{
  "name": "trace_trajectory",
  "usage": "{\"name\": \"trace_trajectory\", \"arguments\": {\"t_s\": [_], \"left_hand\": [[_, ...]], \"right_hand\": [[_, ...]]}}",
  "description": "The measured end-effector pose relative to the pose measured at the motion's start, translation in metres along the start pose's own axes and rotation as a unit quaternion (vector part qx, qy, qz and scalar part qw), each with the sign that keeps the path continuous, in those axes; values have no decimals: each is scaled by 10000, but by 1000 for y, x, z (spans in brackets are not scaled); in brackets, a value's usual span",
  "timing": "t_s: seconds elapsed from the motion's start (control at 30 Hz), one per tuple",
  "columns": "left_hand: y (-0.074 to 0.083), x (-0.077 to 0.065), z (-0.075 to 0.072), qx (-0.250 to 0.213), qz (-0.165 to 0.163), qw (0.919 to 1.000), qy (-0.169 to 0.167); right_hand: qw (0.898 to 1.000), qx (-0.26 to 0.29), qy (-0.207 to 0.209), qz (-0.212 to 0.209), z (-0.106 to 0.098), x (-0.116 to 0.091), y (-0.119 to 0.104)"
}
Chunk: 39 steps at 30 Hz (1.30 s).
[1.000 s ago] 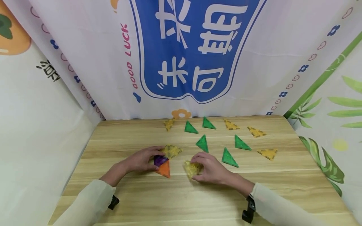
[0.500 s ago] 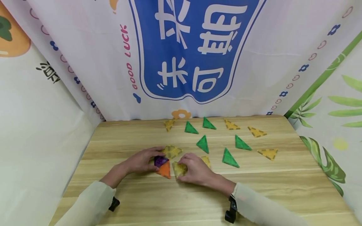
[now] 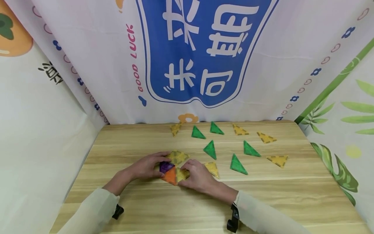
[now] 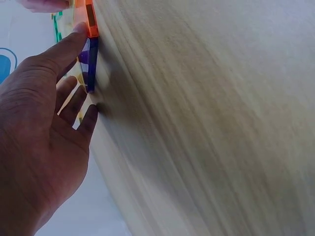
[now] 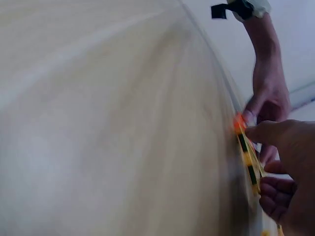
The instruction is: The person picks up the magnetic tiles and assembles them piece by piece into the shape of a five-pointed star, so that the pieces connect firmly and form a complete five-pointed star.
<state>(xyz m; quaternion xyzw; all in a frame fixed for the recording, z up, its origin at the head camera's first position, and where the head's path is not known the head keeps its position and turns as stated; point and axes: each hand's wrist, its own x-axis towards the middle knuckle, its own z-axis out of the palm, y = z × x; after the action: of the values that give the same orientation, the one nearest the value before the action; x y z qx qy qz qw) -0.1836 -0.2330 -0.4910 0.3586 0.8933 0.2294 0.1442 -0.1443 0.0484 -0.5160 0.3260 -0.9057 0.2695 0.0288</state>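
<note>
In the head view, my left hand (image 3: 147, 166) rests at the left of a flat cluster of see-through triangular magnetic tiles. Its thumb touches near the seam between the orange tile (image 3: 171, 177) and the purple tile (image 3: 166, 167). The other fingers lie by the purple tile and the yellow tiles (image 3: 178, 157) behind it. My right hand (image 3: 200, 177) pinches another yellow triangular tile (image 3: 181, 174) between thumb and fingers, its left edge against the orange tile. The right wrist view shows this yellow tile (image 5: 250, 167) edge-on beside the orange tile; the fingers partly cover it.
Right of my right hand lies a loose yellow tile (image 3: 212, 169). Several green triangular tiles (image 3: 238, 164) and amber triangular tiles (image 3: 278, 160) are spread over the wooden table (image 3: 140, 208) behind and to the right. A printed curtain (image 3: 263, 81) hangs along the back edge.
My right hand has moved left with the yellow tile and brought it up to the orange tile, uncovering the loose yellow tile. My left hand stays in place.
</note>
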Motion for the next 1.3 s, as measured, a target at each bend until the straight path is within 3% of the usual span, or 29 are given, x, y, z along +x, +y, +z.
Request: {"name": "trace_trajectory", "arguments": {"t_s": [0.23,0.43,0.67,1.07,1.3], "left_hand": [[-2,-5,1,58,20,9999,96],[-7,-11,-3,98,31,9999,110],[-21,-28,-8,202,99,9994,246],[-45,-62,-22,48,-162,9990,409],[-62,-86,-30,73,-278,9980,557]], "right_hand": [[9989,-61,-296,-345,-10,10,18],[9968,-200,-635,-449,-4,18,22],[9965,-142,-711,-407,9,31,8],[9965,106,-693,-455,34,62,-16],[9944,130,-768,-709,49,79,-32]]}}
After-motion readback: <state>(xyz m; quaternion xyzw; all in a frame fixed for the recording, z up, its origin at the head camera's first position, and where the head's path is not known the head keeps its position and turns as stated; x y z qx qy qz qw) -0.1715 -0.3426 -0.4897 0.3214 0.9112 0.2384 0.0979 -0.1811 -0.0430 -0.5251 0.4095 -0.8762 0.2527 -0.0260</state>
